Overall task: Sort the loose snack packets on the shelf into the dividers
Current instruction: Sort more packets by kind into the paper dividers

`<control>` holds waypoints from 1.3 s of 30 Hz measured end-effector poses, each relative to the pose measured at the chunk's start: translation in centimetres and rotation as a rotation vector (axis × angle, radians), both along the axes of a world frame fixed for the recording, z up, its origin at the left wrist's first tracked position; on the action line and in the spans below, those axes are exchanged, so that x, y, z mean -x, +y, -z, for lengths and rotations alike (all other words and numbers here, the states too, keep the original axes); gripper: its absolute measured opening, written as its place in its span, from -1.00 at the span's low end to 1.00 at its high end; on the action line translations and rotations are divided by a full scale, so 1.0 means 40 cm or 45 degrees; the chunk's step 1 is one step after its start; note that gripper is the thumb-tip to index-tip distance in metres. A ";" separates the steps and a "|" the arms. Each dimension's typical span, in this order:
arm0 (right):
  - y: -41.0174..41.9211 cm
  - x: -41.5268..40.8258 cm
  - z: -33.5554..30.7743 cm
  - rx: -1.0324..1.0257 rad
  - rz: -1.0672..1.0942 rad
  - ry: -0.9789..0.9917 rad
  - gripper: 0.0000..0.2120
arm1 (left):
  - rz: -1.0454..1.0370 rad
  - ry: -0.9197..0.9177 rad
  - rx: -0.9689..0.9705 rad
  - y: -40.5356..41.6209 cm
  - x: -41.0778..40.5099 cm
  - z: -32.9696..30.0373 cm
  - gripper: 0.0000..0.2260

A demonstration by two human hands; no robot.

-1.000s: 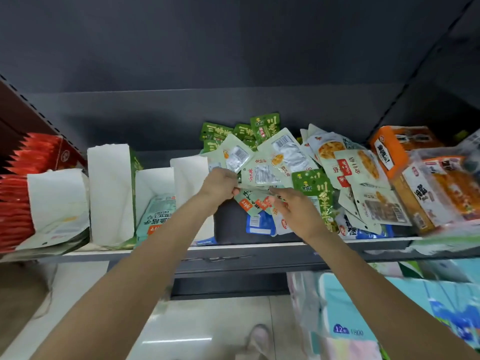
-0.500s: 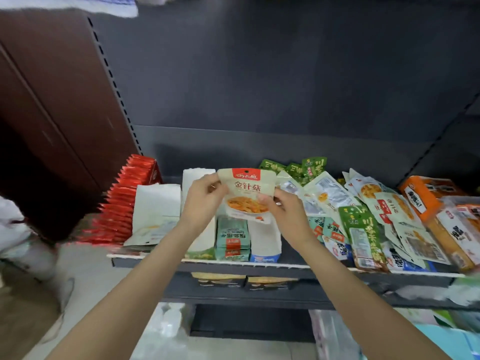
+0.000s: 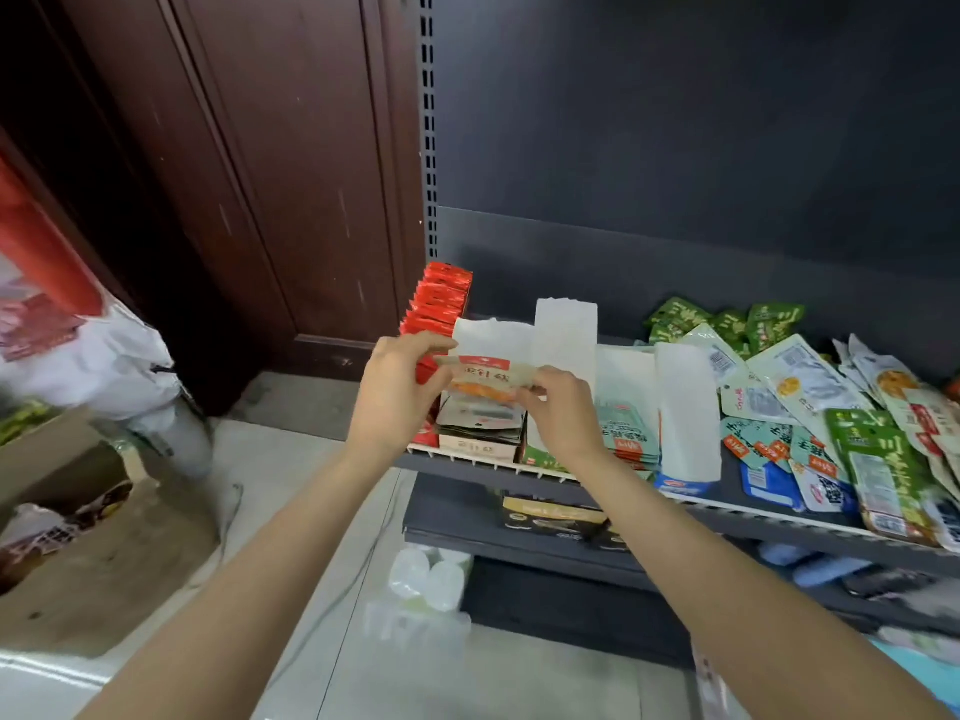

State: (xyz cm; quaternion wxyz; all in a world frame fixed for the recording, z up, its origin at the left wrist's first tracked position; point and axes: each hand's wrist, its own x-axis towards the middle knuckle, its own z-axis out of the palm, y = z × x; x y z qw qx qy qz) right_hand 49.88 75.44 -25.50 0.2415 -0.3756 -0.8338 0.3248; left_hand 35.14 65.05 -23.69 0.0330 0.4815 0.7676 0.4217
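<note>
A cream snack packet [image 3: 485,377] with a red top band and an orange picture is held flat between both hands. My left hand [image 3: 397,394] pinches its left edge and my right hand [image 3: 558,415] pinches its right edge. It hovers just above a stack of similar packets [image 3: 480,426] lying in a slot between white dividers [image 3: 566,335] near the shelf's left end. A loose heap of packets [image 3: 810,402], green, white and teal, covers the right part of the shelf [image 3: 727,504].
A row of red packets [image 3: 439,304] stands at the shelf's far left. Teal packets [image 3: 626,433] fill another slot. A lower shelf [image 3: 550,517] holds dark boxes. A cardboard box [image 3: 78,511] and white bags sit on the floor at left, beside a brown wooden panel.
Both hands have carried the cream packet leftward along the shelf and tipped it from upright to nearly flat, over the stack in the left slot. My view has swung left.
</note>
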 end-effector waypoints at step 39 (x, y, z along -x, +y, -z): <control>0.668 -0.769 0.187 0.007 0.311 -0.818 -0.13 | 0.359 0.125 1.056 0.799 -0.791 0.189 -0.36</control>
